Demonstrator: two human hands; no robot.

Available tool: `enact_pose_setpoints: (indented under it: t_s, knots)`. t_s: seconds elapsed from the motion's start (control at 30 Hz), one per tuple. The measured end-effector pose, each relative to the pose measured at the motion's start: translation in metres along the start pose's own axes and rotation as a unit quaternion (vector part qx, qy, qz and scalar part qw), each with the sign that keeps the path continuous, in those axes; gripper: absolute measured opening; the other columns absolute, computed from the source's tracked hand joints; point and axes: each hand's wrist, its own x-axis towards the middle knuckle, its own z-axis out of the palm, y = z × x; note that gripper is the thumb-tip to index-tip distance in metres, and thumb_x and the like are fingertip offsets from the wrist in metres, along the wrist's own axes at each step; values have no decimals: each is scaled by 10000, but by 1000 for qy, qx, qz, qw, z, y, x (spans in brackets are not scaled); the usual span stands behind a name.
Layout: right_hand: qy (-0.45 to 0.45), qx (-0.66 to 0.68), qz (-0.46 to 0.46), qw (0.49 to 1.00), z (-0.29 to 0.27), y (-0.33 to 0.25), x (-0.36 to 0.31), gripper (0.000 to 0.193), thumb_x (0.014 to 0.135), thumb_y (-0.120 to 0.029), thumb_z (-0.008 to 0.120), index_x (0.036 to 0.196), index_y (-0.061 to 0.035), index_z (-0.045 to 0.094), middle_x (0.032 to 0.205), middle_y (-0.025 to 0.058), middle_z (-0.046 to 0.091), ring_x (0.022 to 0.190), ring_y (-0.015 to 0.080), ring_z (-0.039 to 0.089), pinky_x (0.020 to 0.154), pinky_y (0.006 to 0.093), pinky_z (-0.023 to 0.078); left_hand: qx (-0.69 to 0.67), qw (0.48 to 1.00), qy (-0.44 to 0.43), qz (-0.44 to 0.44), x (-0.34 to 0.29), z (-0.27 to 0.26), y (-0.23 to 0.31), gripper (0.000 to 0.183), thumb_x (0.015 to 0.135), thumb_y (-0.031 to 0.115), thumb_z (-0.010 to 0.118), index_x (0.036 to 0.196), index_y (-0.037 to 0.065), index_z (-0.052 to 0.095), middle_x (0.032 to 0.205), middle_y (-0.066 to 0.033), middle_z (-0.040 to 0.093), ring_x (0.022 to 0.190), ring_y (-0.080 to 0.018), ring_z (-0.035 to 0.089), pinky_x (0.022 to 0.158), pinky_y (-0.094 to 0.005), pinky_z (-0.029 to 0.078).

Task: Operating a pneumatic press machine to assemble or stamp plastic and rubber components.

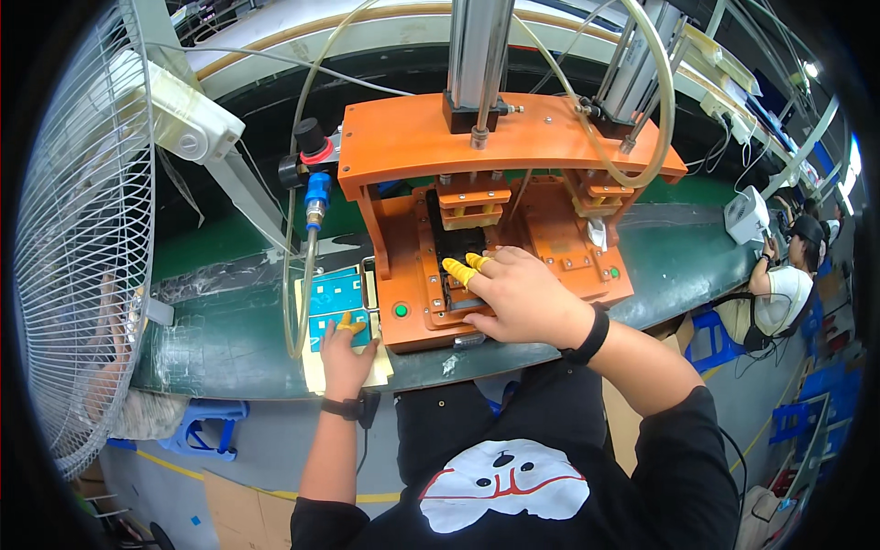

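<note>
An orange two-cylinder press (pixel 513 137) stands on the green bench in front of me. My right hand (pixel 524 295) reaches into its left station, yellow finger cots on two fingers. Those fingertips rest on or just over a dark, flat part (pixel 458 246) lying in the fixture; the hand hides some of it. The thumb is spread apart near the fixture's front edge. Left of the press, my left hand (pixel 346 365) lies over blue sheets (pixel 335 293) on cream backing paper, thumb apart from a finger wearing a yellow cot. That finger touches the lower sheet; the other fingers are partly hidden.
Pressing blocks (pixel 472 203) hang above the left station, close to my right hand. A green button (pixel 401 311) sits at the press's front left. An air regulator (pixel 312 147) and looping hoses flank it. A large fan (pixel 87 238) stands left; a seated person (pixel 790 275) is at far right.
</note>
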Motion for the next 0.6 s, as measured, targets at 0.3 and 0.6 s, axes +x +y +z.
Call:
enact_pose_setpoints:
  t_s: [0.3,0.6]
  knots:
    - [138,143,-2,980,25,-84,-13,645,852,-353,776,1376,-31,582,1352,237,575,1163,409,630,932,477,553,-126,991,-36,-19,16,-25,-8,332,790,165,842,1062,15,727,1091,-198,689,1139,-407,629,968,-452,507]
    - [28,218,91,971,120,-104,15,567,917,-334,711,1379,-42,561,1440,293,516,879,399,717,673,404,620,-156,985,-47,-48,33,-39,-27,288,848,158,825,1068,0,726,977,-95,739,854,-179,675,790,-324,533]
